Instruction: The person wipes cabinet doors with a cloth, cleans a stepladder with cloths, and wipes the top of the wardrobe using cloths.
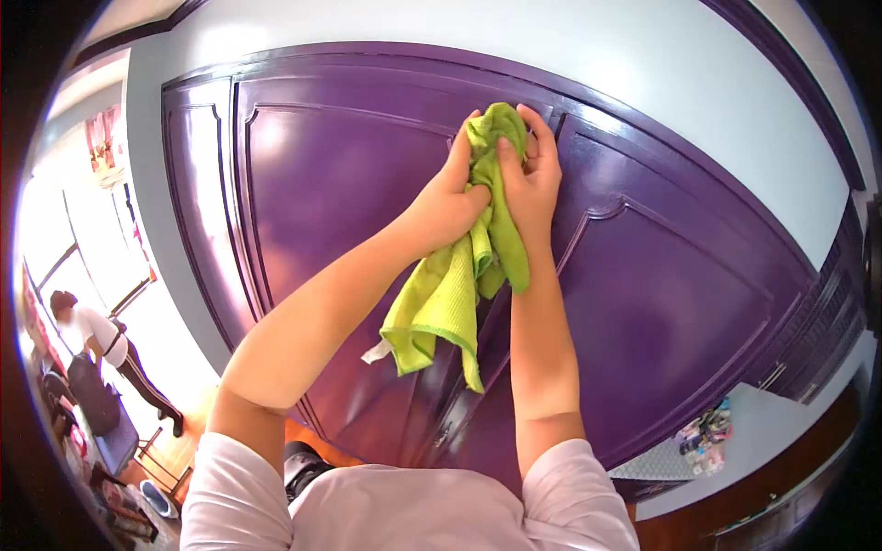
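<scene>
A lime-green cleaning cloth (439,303) hangs bunched between my two raised hands, in front of purple cabinet doors (358,193). My left hand (452,197) is closed round the cloth's gathered middle, its index finger stretched up along the edge. My right hand (533,170) grips the upper part, thumb in front and fingers curled behind. The loose end of the cloth drops below my hands, with a small white tag (376,352) at its lower corner. Whether the cloth touches the door panel I cannot tell.
At the far left another person (115,344) bends over a dark bag (92,395) near bright windows. A basin (158,499) stands on the floor there. To the lower right, assorted small items (706,439) lie on a light surface beside dark louvred doors (822,331).
</scene>
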The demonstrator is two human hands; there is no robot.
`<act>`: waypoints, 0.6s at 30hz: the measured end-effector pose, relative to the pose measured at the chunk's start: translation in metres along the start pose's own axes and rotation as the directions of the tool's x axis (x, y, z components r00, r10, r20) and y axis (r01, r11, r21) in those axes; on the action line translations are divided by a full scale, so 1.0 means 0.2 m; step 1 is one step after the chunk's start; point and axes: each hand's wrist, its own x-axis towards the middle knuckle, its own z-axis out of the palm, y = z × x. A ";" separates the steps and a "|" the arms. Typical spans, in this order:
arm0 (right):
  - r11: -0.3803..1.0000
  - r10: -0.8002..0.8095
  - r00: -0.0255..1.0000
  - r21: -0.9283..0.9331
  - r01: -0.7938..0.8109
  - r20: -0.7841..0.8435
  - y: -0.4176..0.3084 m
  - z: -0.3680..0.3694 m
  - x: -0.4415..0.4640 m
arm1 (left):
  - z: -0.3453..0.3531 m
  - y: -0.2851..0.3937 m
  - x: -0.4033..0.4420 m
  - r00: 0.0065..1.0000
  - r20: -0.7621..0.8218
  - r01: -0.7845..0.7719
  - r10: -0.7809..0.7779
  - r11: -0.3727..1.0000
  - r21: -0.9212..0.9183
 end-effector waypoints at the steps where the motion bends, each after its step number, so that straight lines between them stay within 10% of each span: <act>1: 0.977 -0.101 0.995 -0.187 0.098 -0.007 0.00 0.00 0.01 | 0.00 0.00 -0.01 0.998 -0.058 -0.033 0.035 0.999 0.028; 3: 0.762 -0.345 0.939 -0.583 0.282 0.002 -0.02 -0.03 -0.01 | -0.01 -0.01 -0.02 0.982 -0.182 0.050 -0.045 0.998 0.024; 6: 0.737 -0.308 0.934 -0.575 0.355 0.182 -0.18 -0.08 -0.12 | -0.03 -0.08 0.01 0.927 -0.375 0.050 -0.010 0.994 0.097; 9: 0.926 0.046 0.953 -0.372 0.072 0.300 -0.25 -0.02 -0.31 | -0.03 -0.09 0.04 0.896 -0.441 0.004 0.041 0.995 0.100; 18: 0.878 -0.064 0.977 -0.454 0.153 0.206 -0.11 -0.08 -0.40 | -0.04 -0.09 0.10 0.833 -0.546 0.055 -0.090 0.995 -0.080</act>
